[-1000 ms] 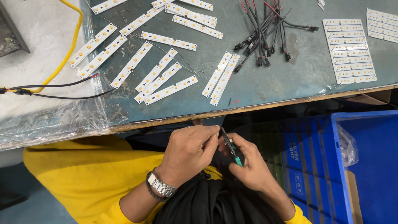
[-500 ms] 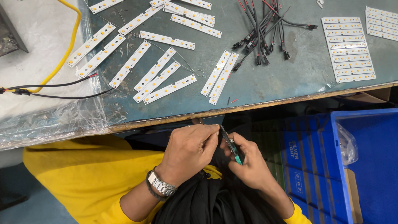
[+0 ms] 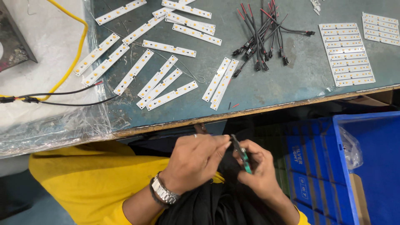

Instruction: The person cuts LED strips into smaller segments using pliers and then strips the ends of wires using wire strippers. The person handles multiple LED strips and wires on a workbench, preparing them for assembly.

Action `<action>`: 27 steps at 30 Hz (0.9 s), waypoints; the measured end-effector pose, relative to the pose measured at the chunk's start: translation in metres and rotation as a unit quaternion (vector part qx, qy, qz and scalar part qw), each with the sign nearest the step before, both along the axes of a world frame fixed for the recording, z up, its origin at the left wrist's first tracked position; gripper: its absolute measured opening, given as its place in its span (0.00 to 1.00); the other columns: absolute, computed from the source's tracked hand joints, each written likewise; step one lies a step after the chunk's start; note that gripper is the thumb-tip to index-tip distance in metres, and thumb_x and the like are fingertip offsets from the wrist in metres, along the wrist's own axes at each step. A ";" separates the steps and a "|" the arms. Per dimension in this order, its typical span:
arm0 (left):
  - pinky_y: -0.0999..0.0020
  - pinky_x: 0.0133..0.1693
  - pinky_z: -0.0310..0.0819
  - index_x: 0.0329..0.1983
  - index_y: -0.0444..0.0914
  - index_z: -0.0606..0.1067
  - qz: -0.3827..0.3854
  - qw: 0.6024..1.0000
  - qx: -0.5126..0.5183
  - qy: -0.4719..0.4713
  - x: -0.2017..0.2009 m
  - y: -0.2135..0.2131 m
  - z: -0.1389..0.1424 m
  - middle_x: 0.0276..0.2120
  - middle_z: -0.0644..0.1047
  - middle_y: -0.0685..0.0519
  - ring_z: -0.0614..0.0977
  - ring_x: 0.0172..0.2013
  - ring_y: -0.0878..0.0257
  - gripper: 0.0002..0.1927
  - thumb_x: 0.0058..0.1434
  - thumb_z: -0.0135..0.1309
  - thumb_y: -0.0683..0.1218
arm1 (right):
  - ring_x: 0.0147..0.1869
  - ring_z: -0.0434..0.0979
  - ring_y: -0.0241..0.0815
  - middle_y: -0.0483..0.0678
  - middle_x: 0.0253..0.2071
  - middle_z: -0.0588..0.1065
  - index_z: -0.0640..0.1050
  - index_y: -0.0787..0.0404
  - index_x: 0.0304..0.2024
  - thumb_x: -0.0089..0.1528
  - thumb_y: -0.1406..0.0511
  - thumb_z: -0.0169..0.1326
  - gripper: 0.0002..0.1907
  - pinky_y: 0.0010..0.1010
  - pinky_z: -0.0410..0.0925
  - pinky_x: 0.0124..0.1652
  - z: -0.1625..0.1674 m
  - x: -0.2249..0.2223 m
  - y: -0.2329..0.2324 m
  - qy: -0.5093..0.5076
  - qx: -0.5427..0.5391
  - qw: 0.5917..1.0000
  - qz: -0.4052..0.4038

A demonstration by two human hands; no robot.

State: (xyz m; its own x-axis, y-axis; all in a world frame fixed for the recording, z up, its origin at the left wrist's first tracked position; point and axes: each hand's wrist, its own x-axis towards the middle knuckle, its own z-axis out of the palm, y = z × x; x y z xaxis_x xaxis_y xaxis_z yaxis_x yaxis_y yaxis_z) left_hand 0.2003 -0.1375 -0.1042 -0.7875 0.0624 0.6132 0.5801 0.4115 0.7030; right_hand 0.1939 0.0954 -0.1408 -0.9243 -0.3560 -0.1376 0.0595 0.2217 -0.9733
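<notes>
Both my hands are below the table's front edge, over my lap. My right hand [image 3: 259,171] is closed around a small green-handled hand tool [image 3: 242,155] that points up and to the left. My left hand [image 3: 195,160], with a metal watch [image 3: 163,192] on its wrist, has its fingers drawn together, and the fingertips pinch at the tool's upper end. Whatever small part may be between those fingertips is hidden. On the grey-green table [image 3: 266,89] above lie several white LED strips [image 3: 160,81] and a bundle of black and red connector wires [image 3: 260,39].
A panel of joined LED strips [image 3: 346,54] lies at the table's right. A yellow cable [image 3: 77,52] and black leads [image 3: 62,98] cross a plastic-covered white surface [image 3: 37,112] on the left. A blue plastic crate [image 3: 366,166] stands at lower right.
My hands keep nearly the same hold on the tool. The left fingertips have closed in slightly on its upper end, and the view has shifted a little.
</notes>
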 end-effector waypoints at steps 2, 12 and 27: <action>0.61 0.30 0.74 0.40 0.36 0.80 0.043 0.998 -0.049 0.012 0.004 -0.004 0.001 0.29 0.80 0.51 0.82 0.27 0.56 0.03 0.63 0.61 0.40 | 0.32 0.62 0.32 0.41 0.28 0.65 0.73 0.62 0.36 0.44 0.73 0.49 0.16 0.23 0.59 0.33 0.025 -0.010 0.003 0.046 -0.033 0.998 -0.025; 0.76 0.22 0.66 0.38 0.33 0.82 0.069 0.964 0.156 -0.201 0.004 0.001 0.007 0.20 0.79 0.54 0.75 0.18 0.72 0.05 0.62 0.62 0.41 | 0.55 0.74 0.51 0.54 0.49 0.72 0.70 0.62 0.59 0.53 0.70 0.52 0.29 0.59 0.65 0.62 0.003 -0.044 0.084 -0.064 -0.489 0.866 -0.086; 0.67 0.30 0.69 0.45 0.35 0.80 0.149 0.985 0.026 -0.078 0.010 -0.038 0.032 0.29 0.77 0.50 0.77 0.27 0.61 0.07 0.66 0.57 0.39 | 0.51 0.77 0.69 0.70 0.51 0.74 0.64 0.69 0.66 0.74 0.54 0.43 0.27 0.64 0.69 0.52 -0.031 -0.025 0.064 -0.107 -0.416 0.900 -0.077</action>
